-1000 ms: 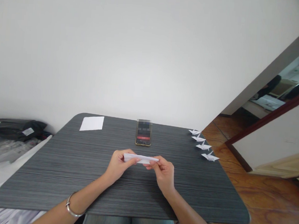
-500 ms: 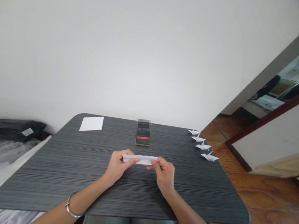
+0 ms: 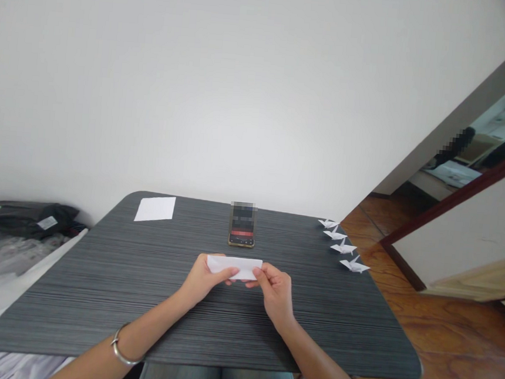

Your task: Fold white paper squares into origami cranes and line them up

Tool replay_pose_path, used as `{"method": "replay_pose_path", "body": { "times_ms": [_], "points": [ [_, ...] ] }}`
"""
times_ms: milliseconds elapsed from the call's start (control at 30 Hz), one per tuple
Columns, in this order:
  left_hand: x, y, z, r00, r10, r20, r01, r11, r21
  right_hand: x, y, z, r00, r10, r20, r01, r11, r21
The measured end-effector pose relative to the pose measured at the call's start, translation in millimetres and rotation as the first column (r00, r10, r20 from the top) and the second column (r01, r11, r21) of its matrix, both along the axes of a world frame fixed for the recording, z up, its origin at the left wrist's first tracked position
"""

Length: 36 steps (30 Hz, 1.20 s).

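Note:
A white sheet of paper (image 3: 239, 266), folded into a long narrow rectangle, is held level over the near middle of the table. My left hand (image 3: 203, 278) grips its left end, thumb on the front face and fingers behind. My right hand (image 3: 277, 289) pinches the right end between thumb and fingers. The fingers behind the paper are partly hidden. Just beyond the paper lies a phone (image 3: 243, 227), its screen partly blurred.
Several white origami cranes (image 3: 343, 248) stand in a row along the right edge of the dark table (image 3: 93, 293). White paper (image 3: 155, 209) lies at the back left. Plastic-wrapped goods (image 3: 15, 222) are left of the table. A wall (image 3: 252, 95) rises behind it.
The folded paper has tipped so that more of its broad face shows, and it looks taller. Both hands have shifted slightly while keeping hold of it.

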<state>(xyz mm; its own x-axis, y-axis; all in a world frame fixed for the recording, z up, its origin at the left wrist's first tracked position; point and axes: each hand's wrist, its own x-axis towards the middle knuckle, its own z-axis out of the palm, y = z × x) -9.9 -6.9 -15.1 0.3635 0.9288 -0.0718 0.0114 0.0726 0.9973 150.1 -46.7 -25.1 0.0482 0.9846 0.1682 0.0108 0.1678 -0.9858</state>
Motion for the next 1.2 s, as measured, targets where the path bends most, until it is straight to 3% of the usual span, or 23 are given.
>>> {"method": "replay_pose_path", "body": {
  "times_ms": [367,600,900,1200],
  "points": [
    [5,0,-2.4,0.998,0.033,0.044,-0.031,0.999,-0.040,-6,7,-6.6,0.990,0.101,-0.102,-0.125,0.954,-0.274],
    [2,3,-9.2,0.999,-0.027,-0.023,0.024,0.993,-0.114,-3,7,-6.8,0.989,0.105,-0.105,-0.130,0.954,-0.271],
    [3,2,-15.4,0.997,-0.080,0.001,0.080,0.996,-0.050,-5,8,-10.5,0.980,0.154,-0.122,-0.186,0.928,-0.323],
    [0,3,-10.9,0.999,-0.027,-0.026,0.025,0.997,-0.069,1,8,-6.1,0.982,0.136,-0.133,-0.172,0.934,-0.313]
  ]
}}
